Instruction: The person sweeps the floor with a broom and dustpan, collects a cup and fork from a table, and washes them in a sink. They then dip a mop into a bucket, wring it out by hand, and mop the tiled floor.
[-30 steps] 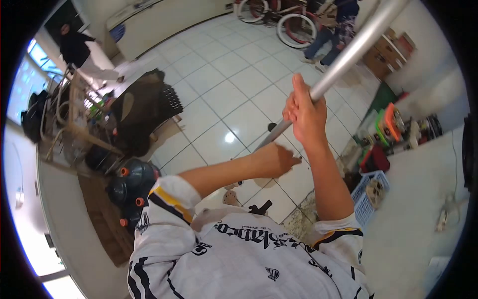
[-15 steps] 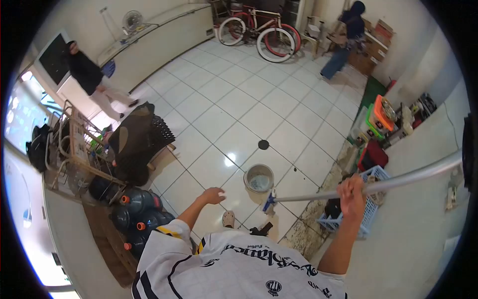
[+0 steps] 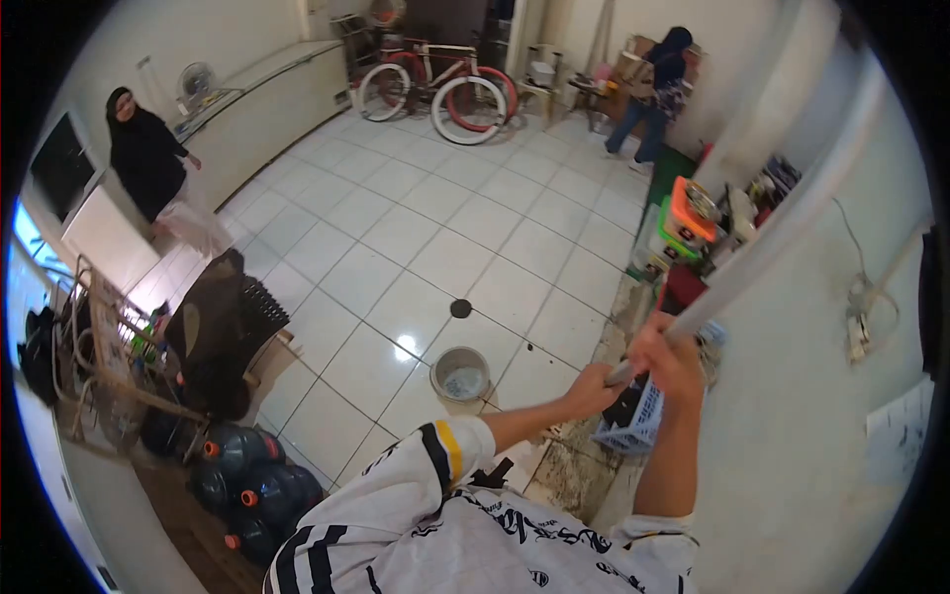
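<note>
Left hand (image 3: 591, 391) has joined right hand (image 3: 673, 358), both closed round the pole (image 3: 757, 252); it seems light, stiff, best held mid-shaft.

from the head, the left hand (image 3: 591, 391) and right hand (image 3: 669, 360) are viewed nearby, forward and downward; the tiled floor (image 3: 447, 261) is taken in beyond them.

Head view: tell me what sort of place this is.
Probably a storeroom in a home or small shop: bicycles stand at the far end, large capped jugs are piled on the left, and a bucket sits on the tiled floor.
</note>
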`<state>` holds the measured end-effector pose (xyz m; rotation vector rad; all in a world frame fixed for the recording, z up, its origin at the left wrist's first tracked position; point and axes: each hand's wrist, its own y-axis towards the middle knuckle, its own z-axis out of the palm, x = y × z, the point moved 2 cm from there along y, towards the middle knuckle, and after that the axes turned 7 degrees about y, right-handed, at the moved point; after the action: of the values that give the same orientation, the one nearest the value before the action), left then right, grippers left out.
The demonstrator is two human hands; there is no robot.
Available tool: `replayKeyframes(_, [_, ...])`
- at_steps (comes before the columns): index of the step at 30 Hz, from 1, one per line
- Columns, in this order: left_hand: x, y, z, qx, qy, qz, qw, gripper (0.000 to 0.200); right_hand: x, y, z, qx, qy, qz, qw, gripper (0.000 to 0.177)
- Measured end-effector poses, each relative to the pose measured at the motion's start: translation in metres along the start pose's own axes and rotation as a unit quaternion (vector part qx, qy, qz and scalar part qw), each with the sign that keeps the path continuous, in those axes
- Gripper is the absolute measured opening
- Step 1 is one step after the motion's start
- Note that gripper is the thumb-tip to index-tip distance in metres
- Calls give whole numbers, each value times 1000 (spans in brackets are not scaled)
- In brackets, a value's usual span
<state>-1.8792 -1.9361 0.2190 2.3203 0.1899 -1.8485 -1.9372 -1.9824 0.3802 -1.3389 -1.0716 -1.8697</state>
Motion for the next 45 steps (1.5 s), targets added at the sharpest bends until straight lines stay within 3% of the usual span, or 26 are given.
replayKeyframes(2, [-18, 17, 12, 141, 57, 62, 986, 40, 24, -14, -20, 81, 94, -42, 991, 32])
replayKeyframes(3, [-14, 31, 23, 257, 56, 72, 962, 43, 31, -20, -26, 123, 139, -64, 981, 32])
replayKeyframes(5, [-32, 41, 27, 241, 58, 74, 966, 44, 34, -31, -35, -163, 58, -100, 980, 30])
replayKeyframes(6, [-38, 40, 36, 235, 56, 72, 968, 44, 33, -42, -37, -305, 17, -113, 945, 29])
replayKeyframes(7, [-38, 36, 51, 98, 58, 139, 984, 43, 34, -47, -38, -400, -7, -132, 907, 28])
replayKeyframes(10, [-43, 11, 75, 44, -47, 78, 995, 42, 46, -62, -34, -506, -43, -175, 843, 29])
replayKeyframes(11, [-29, 17, 86, 34, -5, 65, 997, 41, 46, -68, -34, -472, 0, -163, 867, 31])
replayKeyframes(14, [-21, 25, 81, 290, 42, 25, 956, 35, 53, -92, -50, -169, 45, -109, 978, 31])
replayKeyframes(17, [-9, 40, 87, 496, 132, 171, 841, 36, 50, -107, -56, -140, 91, -137, 976, 32])
replayKeyframes(20, [-6, 75, 64, 517, 214, 169, 811, 68, 33, -122, -58, -356, 38, -156, 921, 33])
replayKeyframes(21, [8, 106, 58, 480, 242, 115, 836, 83, 28, -129, -60, -400, 29, -161, 902, 33])
replayKeyframes(23, [-24, 149, 29, 267, 405, 113, 867, 102, 17, -137, -66, -473, 21, -166, 865, 33])
replayKeyframes(24, [-81, 146, 4, 216, 461, 26, 860, 99, 13, -139, -65, -509, 30, -157, 846, 33])
replayKeyframes(25, [-83, 166, -8, 134, 475, 113, 862, 97, 11, -141, -64, -543, 40, -145, 826, 33])
replayKeyframes(26, [-85, 193, -11, 98, 489, 77, 863, 97, 8, -148, -67, -566, 26, -148, 810, 34])
replayKeyframes(28, [-94, 224, -17, 42, 504, 44, 862, 96, 8, -151, -64, -592, 9, -142, 793, 37])
replayKeyframes(30, [-128, 218, -28, 75, 536, 23, 841, 94, 17, -154, -62, -591, 3, -142, 794, 40])
replayKeyframes(34, [-121, 209, -17, 87, 508, 46, 856, 90, 24, -170, -70, -587, 8, -169, 792, 42])
replayKeyframes(36, [-100, 181, -8, 121, 531, 68, 836, 87, 23, -175, -78, -582, 28, -178, 793, 41])
replayKeyframes(38, [-23, 176, 18, 169, 523, 82, 832, 84, 20, -180, -88, -605, 30, -183, 774, 40])
replayKeyframes(40, [42, 129, 13, 237, 428, 73, 869, 75, 21, -181, -96, -625, 33, -186, 758, 39])
replayKeyframes(41, [79, 104, 8, 323, 376, -32, 868, 74, 21, -180, -98, -633, 36, -187, 750, 38])
replayKeyframes(42, [147, 79, 8, 316, 427, 51, 846, 75, 21, -182, -101, -641, 38, -186, 744, 38])
replayKeyframes(43, [192, 41, -6, 360, 380, -40, 851, 72, 15, -188, -113, -634, 47, -186, 749, 37])
replayKeyframes(45, [276, -48, -34, 341, 426, -105, 832, 59, 5, -194, -126, -646, 49, -180, 740, 37])
